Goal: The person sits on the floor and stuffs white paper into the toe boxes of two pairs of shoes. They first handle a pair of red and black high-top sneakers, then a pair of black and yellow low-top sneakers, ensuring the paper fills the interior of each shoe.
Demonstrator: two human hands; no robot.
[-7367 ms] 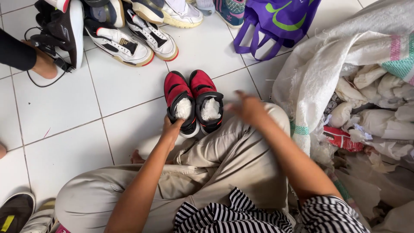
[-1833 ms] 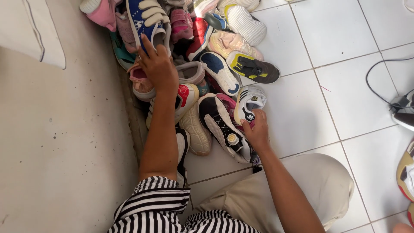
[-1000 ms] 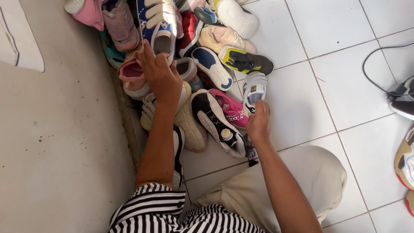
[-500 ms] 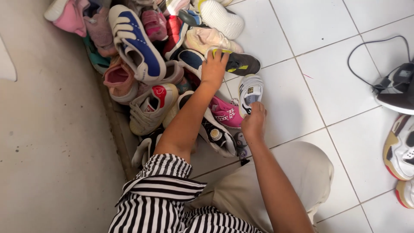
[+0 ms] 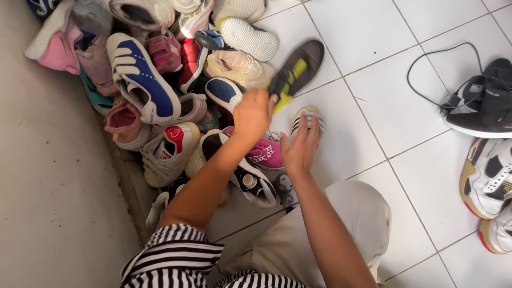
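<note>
Two hands [image 5: 253,112] [image 5: 300,149]; one shoe pile [image 5: 176,80]; one cable [image 5: 426,69].

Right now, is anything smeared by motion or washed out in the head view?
Head view: the left hand and the dark shoe with yellow stripes it lifts are motion-blurred; the right hand slightly soft. The shoe pile reads sharp. White floor tiles are bright, evenly lit, no hard glare.
</note>
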